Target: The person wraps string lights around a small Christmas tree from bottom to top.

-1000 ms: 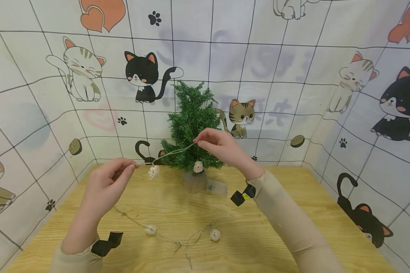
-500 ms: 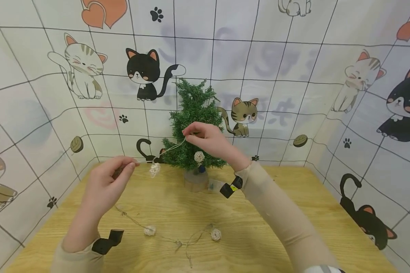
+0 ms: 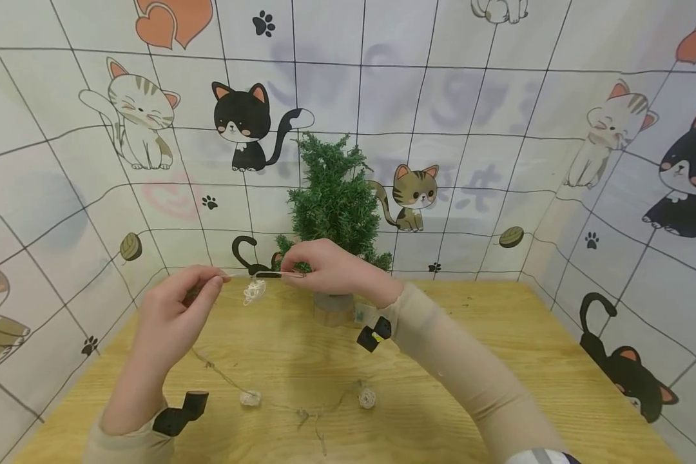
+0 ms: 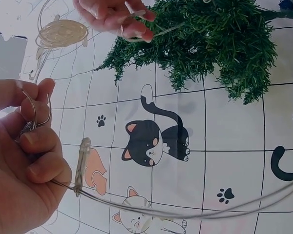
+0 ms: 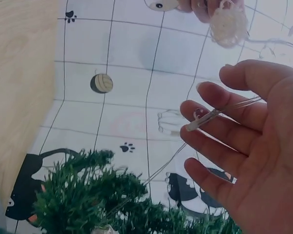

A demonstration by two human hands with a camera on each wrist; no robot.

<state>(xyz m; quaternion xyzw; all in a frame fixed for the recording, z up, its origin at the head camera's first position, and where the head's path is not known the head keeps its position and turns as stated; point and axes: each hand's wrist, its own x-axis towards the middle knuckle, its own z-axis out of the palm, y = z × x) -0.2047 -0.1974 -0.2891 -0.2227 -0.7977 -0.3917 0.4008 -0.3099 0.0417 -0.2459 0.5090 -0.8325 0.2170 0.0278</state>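
Observation:
My left hand [image 3: 176, 309] pinches the thin wire of a string of fairy lights [image 4: 146, 210] between its thumb and fingers, in front of the small artificial Christmas tree. A white rattan ball [image 3: 254, 291] hangs on the string between my hands. In the right wrist view, my right hand [image 5: 254, 131] has loosely spread fingers, with the wire and a small clear bulb [image 5: 191, 126] lying across them. Thumb and forefinger stand apart there. Behind this hand rises the green tree [image 3: 333, 200], its wooden base [image 3: 332, 312] partly hidden.
On the light wooden table [image 3: 458, 374], more of the string trails with a rattan ball [image 3: 251, 398] on the left and another rattan ball [image 3: 367, 399] near the middle. A small tag [image 3: 364, 314] lies beside the tree base. A cat-print cloth [image 3: 475, 96] encloses the table.
My right hand has moved left and, after rising slightly, dropped, from before the tree toward my left hand. It covers the ball hanging at the tree. My left hand has barely moved.

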